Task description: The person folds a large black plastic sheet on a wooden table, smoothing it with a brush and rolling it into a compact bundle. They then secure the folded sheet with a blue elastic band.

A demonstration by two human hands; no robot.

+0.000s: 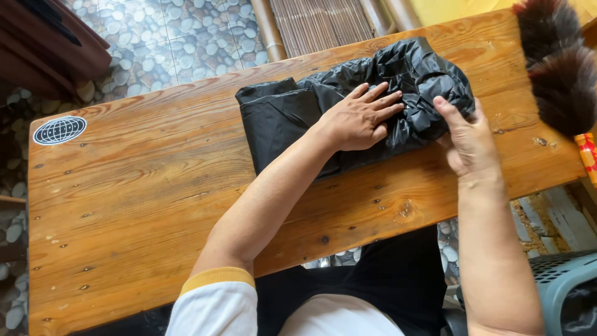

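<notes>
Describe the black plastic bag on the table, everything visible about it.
The black plastic bag is thin, glossy and creased. Its left part lies flat and folded in a neat rectangle; its right part is bunched and wrinkled. It rests on the far side of the wooden table. The left hand presses flat on its middle, and the right hand grips its crumpled right end.

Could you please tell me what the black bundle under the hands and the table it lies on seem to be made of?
The black bundle looks like thin plastic film, probably a bag: glossy, finely crinkled, with soft folds. The left hand presses it flat; the right hand grips its edge. The table looks like varnished wood: orange-brown planks with clear grain and dark knots.
</notes>
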